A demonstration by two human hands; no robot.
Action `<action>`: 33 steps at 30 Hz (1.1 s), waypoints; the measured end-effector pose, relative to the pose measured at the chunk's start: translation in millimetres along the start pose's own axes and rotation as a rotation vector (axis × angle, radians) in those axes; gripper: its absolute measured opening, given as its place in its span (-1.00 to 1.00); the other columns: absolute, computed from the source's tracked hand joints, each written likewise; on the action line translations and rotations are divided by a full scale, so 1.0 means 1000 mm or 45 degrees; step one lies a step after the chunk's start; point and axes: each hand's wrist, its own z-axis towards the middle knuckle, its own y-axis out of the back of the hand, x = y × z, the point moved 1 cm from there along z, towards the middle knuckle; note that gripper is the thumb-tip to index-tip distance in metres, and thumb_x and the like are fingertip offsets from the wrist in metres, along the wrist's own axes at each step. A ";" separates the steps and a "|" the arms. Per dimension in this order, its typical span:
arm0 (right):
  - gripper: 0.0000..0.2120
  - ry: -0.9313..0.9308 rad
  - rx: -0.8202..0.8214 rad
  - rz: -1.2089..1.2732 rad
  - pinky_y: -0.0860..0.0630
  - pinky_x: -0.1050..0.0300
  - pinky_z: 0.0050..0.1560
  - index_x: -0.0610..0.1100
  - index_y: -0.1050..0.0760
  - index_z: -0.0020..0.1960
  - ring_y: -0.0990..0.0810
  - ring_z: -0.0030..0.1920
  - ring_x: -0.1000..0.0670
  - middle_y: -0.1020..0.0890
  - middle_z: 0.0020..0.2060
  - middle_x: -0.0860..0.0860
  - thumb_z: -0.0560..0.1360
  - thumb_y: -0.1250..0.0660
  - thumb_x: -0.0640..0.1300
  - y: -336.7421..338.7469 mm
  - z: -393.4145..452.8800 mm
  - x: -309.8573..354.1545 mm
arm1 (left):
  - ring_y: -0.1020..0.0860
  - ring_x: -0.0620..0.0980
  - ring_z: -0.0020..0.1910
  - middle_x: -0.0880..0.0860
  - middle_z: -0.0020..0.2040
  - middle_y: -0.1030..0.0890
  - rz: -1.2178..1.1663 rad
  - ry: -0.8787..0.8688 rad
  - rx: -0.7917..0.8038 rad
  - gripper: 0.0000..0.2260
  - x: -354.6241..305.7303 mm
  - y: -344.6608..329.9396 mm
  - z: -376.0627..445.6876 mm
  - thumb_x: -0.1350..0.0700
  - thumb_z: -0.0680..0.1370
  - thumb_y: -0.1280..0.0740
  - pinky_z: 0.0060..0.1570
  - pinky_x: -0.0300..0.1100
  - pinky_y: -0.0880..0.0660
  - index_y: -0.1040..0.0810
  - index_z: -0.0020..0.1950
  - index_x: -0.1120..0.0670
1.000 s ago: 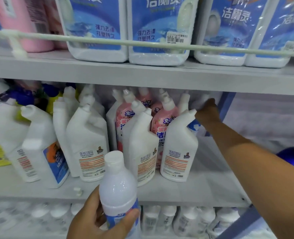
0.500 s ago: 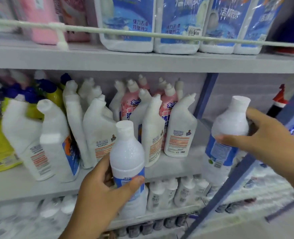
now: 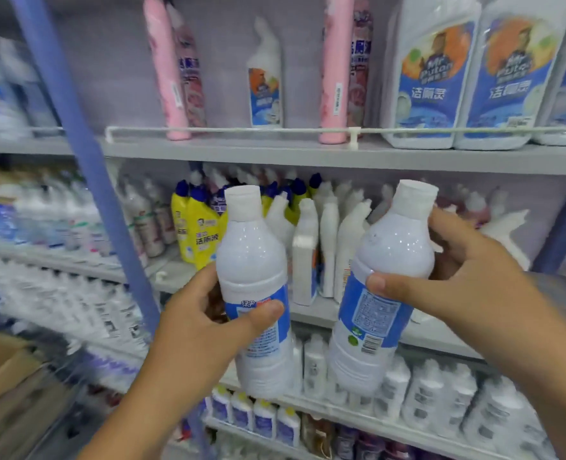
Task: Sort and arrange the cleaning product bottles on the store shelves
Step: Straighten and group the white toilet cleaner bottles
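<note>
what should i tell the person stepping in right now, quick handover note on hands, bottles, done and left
Left hand grips a white bottle with a blue label, held upright in front of the shelves.
Right hand grips a second matching bottle, tilted slightly, barcode side facing the camera.
Both bottles are in the air, neither set down.
Middle shelf behind them holds white angled-neck bottles and yellow bottles with blue caps. Similar round white bottles stand on the shelf below.
Done: two bottles in hand.
Left: place both, probably with the matching ones on the lower shelf, then straighten the rows.
</note>
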 end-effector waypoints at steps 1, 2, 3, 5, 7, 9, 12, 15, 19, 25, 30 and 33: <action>-0.26 0.039 0.005 0.036 -0.65 0.02 0.02 0.25 -0.53 0.26 -0.72 0.06 0.10 -0.68 0.15 0.19 0.10 -0.62 0.09 -0.013 0.001 0.007 | -0.68 -0.27 -0.05 -0.26 -0.02 -0.72 0.006 -0.004 -0.030 -0.49 -0.004 0.015 -0.005 -0.09 0.17 -0.52 -0.21 -0.36 -0.61 -0.61 0.12 -0.21; -0.27 0.076 0.020 0.074 -0.66 0.04 0.00 0.26 -0.53 0.26 -0.72 0.05 0.10 -0.68 0.16 0.19 0.11 -0.62 0.07 -0.027 0.001 0.014 | -0.69 -0.25 -0.03 -0.26 -0.01 -0.72 0.013 -0.009 -0.064 -0.47 -0.008 0.029 -0.010 -0.12 0.15 -0.52 -0.20 -0.32 -0.63 -0.61 0.12 -0.22; -0.29 0.103 0.036 0.108 -0.67 0.10 -0.06 0.25 -0.54 0.24 -0.72 0.03 0.11 -0.68 0.15 0.18 0.11 -0.61 0.06 -0.040 0.001 0.022 | -0.69 -0.24 -0.02 -0.25 0.00 -0.72 0.016 -0.013 -0.095 -0.46 -0.010 0.042 -0.014 -0.13 0.15 -0.53 -0.17 -0.29 -0.63 -0.61 0.13 -0.22; -0.34 0.131 0.075 0.147 -0.68 0.20 -0.14 0.23 -0.57 0.19 -0.73 -0.02 0.11 -0.70 0.11 0.17 0.10 -0.59 0.05 -0.067 0.002 0.038 | -0.70 -0.22 -0.01 -0.23 0.02 -0.73 0.005 -0.025 -0.145 -0.46 -0.015 0.070 -0.020 -0.07 0.19 -0.53 -0.16 -0.30 -0.64 -0.62 0.17 -0.20; -0.41 0.144 0.106 0.190 -0.68 0.23 -0.14 0.25 -0.61 0.11 -0.74 -0.04 0.10 -0.72 0.06 0.17 0.08 -0.58 0.06 -0.095 0.004 0.053 | -0.70 -0.21 -0.02 -0.21 0.01 -0.73 0.008 -0.049 -0.180 -0.47 -0.017 0.101 -0.023 -0.02 0.21 -0.53 -0.17 -0.36 -0.61 -0.62 0.18 -0.19; -0.46 0.162 0.156 0.239 -0.65 0.28 -0.18 0.28 -0.63 0.04 -0.74 -0.07 0.09 -0.74 0.00 0.15 0.06 -0.57 0.04 -0.128 0.010 0.070 | -0.70 -0.21 -0.04 -0.21 0.00 -0.74 0.013 -0.057 -0.224 -0.46 -0.018 0.137 -0.023 -0.04 0.18 -0.54 -0.19 -0.38 -0.60 -0.62 0.17 -0.20; -0.37 0.192 0.270 0.251 -0.61 0.33 -0.21 0.27 -0.65 0.04 -0.75 -0.08 0.08 -0.75 -0.02 0.10 0.01 -0.66 -0.08 -0.185 0.022 0.094 | -0.71 -0.17 -0.05 -0.18 -0.01 -0.75 -0.017 -0.077 -0.260 -0.45 -0.014 0.198 -0.018 -0.03 0.15 -0.55 -0.20 -0.36 -0.61 -0.63 0.14 -0.19; -0.37 0.208 0.311 0.275 -0.62 0.32 -0.21 0.30 -0.65 0.06 -0.75 -0.05 0.07 -0.75 0.00 0.11 0.04 -0.72 -0.02 -0.249 0.036 0.115 | -0.72 -0.17 -0.08 -0.16 -0.03 -0.75 -0.042 -0.111 -0.261 -0.48 -0.012 0.263 -0.006 -0.02 0.13 -0.64 -0.24 -0.37 -0.60 -0.67 0.08 -0.21; -0.28 0.204 0.369 0.403 -0.63 0.31 -0.20 0.30 -0.67 0.04 -0.75 -0.04 0.04 -0.75 0.02 0.08 -0.12 -0.71 0.05 -0.336 0.066 0.136 | -0.73 -0.12 -0.06 -0.12 -0.03 -0.76 0.011 -0.135 -0.302 -0.52 -0.011 0.358 0.024 -0.08 0.13 -0.71 -0.20 -0.35 -0.60 -0.71 0.01 -0.22; -0.16 0.230 0.369 0.512 -0.63 0.31 -0.18 0.25 -0.70 0.04 -0.76 -0.04 0.02 -0.76 0.01 0.02 -0.26 -0.75 0.20 -0.434 0.111 0.154 | -0.70 -0.20 -0.21 -0.11 -0.17 -0.75 0.064 -0.164 -0.374 -0.71 -0.015 0.459 0.086 0.16 0.33 -0.56 -0.33 -0.42 -0.54 -0.67 0.01 -0.07; -0.21 0.321 0.363 0.392 -0.62 0.33 -0.15 0.28 -0.67 0.10 -0.75 -0.01 0.05 -0.76 0.03 0.05 -0.13 -0.73 0.15 -0.470 0.156 0.158 | -0.69 -0.23 -0.19 -0.15 -0.15 -0.75 0.081 -0.198 -0.391 -0.74 -0.001 0.495 0.137 0.20 0.41 -0.56 -0.32 -0.44 -0.52 -0.68 0.02 -0.07; -0.32 0.386 0.385 0.324 -0.62 0.30 -0.12 0.25 -0.66 0.15 -0.74 0.02 0.03 -0.75 0.06 0.07 0.02 -0.67 0.12 -0.481 0.190 0.161 | -0.69 -0.24 -0.18 -0.15 -0.14 -0.75 0.061 -0.215 -0.367 -0.75 0.002 0.502 0.169 0.17 0.42 -0.55 -0.32 -0.45 -0.52 -0.67 0.05 -0.08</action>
